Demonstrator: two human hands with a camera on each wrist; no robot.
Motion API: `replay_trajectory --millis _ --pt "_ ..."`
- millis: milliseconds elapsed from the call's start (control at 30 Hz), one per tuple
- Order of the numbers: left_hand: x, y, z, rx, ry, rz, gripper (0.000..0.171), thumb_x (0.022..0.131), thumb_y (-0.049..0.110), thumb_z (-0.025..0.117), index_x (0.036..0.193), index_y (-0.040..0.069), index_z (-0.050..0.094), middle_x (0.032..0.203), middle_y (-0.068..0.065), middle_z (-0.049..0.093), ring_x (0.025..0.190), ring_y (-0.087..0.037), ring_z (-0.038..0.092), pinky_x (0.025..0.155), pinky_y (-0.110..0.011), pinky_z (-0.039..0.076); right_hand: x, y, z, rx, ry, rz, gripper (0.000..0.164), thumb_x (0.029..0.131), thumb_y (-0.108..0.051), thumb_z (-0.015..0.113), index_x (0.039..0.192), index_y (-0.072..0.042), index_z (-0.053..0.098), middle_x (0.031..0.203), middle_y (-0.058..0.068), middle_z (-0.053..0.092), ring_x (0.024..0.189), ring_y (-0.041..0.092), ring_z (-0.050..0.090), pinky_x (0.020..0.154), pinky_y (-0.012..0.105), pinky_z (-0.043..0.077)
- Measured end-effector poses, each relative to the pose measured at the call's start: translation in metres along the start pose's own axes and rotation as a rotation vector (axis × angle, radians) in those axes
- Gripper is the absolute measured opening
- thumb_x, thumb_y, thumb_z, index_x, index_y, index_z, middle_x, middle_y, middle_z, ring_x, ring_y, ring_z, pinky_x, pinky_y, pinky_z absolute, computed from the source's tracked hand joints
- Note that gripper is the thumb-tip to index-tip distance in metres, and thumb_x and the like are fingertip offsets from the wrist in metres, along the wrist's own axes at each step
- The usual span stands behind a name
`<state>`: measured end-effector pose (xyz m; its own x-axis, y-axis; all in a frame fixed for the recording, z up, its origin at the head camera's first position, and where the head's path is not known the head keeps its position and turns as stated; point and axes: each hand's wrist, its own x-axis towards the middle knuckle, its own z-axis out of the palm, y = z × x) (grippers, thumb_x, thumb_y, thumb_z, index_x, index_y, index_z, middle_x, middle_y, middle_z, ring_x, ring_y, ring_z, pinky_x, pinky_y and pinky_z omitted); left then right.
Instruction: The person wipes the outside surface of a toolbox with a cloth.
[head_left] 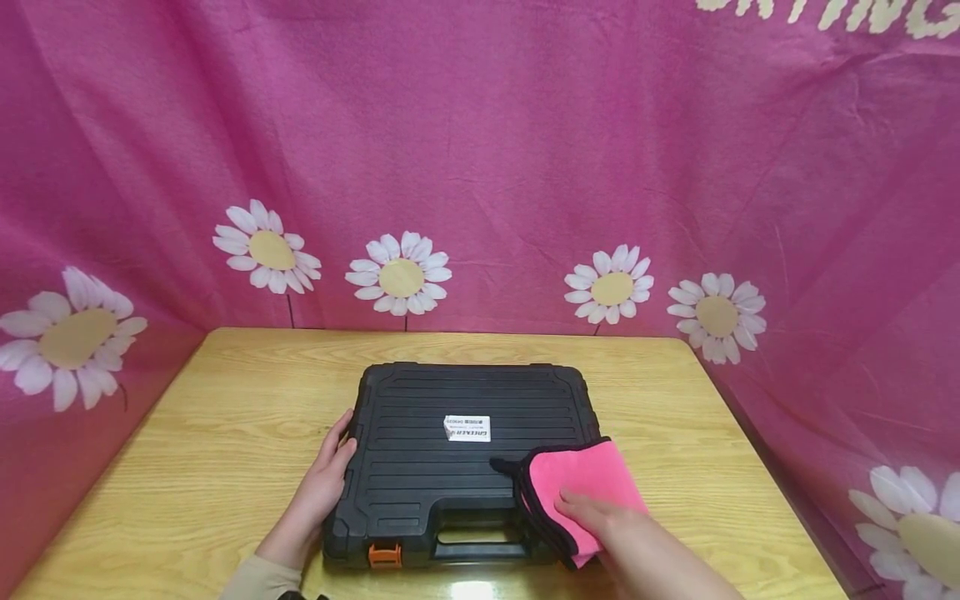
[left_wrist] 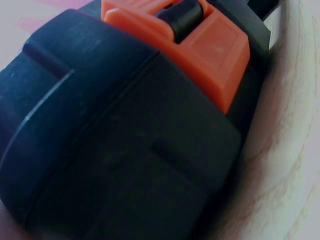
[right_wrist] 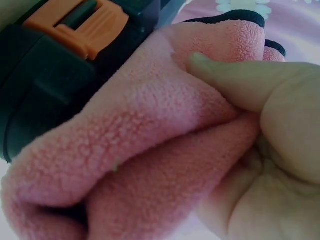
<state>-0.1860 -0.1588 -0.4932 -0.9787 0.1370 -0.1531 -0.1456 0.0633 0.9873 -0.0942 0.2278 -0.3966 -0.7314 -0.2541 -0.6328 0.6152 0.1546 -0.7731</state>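
A black plastic tool case [head_left: 480, 392] lies flat on the table, its handle side towards me. Against its left edge rests my left hand [head_left: 324, 477], thumb and fingers extended along the side. The left wrist view has the case's corner [left_wrist: 150, 125] up close, but not the fingers. My right hand [head_left: 611, 521] holds a folded pink cloth [head_left: 592, 467] with black trim over the case's front right corner. In the right wrist view the thumb [right_wrist: 225, 75] presses on top of the fleecy cloth [right_wrist: 150, 105], fingers hidden beneath.
An orange latch [head_left: 385, 556] sits on the case's front left, and another orange latch [right_wrist: 80, 25] shows near the cloth. A white label [head_left: 467, 428] is on the lid. Behind the wooden table [head_left: 247, 392] hangs a pink curtain [head_left: 480, 150] with daisies.
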Motion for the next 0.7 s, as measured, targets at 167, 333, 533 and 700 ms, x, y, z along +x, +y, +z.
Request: replay_trajectory --millis 167,333,533,700 --pt "0.0 0.0 0.001 -0.015 -0.003 0.002 0.058 0.115 0.022 0.025 0.167 0.017 0.001 0.173 -0.02 0.003 0.156 -0.039 0.02 0.124 -0.052 0.023 0.002 0.006 0.011 -0.11 0.132 0.051 0.108 0.092 -0.069 0.059 0.16 0.008 0.021 0.161 0.034 0.025 0.136 0.051 0.038 0.114 0.066 0.035" --pt "-0.001 0.0 0.001 -0.015 -0.003 0.006 0.058 0.115 0.023 0.026 0.167 0.016 0.001 0.173 -0.02 0.002 0.156 -0.04 0.018 0.124 -0.054 0.021 -0.004 0.004 0.006 -0.404 0.12 -0.042 0.086 0.093 -0.064 0.06 0.155 -0.006 0.046 0.16 0.025 0.042 0.145 0.049 0.038 0.113 0.07 0.034" --pt "-0.001 0.0 0.001 -0.012 0.005 -0.006 0.058 0.115 0.025 0.027 0.167 0.018 0.003 0.173 -0.018 0.001 0.157 -0.041 0.016 0.126 -0.056 0.018 -0.009 0.008 -0.01 -0.919 -0.008 -0.382 0.068 0.089 -0.038 0.078 0.151 -0.022 0.054 0.157 0.006 0.052 0.143 0.04 0.048 0.106 0.062 0.047" --pt "-0.001 0.001 0.001 0.001 0.008 -0.009 0.058 0.115 0.025 0.028 0.167 0.018 0.004 0.173 -0.019 0.001 0.158 -0.042 0.013 0.126 -0.058 0.017 -0.011 0.006 -0.004 -0.627 -0.01 -0.177 0.069 0.095 -0.049 0.067 0.154 -0.017 0.05 0.153 0.013 0.054 0.136 0.041 0.052 0.106 0.065 0.045"
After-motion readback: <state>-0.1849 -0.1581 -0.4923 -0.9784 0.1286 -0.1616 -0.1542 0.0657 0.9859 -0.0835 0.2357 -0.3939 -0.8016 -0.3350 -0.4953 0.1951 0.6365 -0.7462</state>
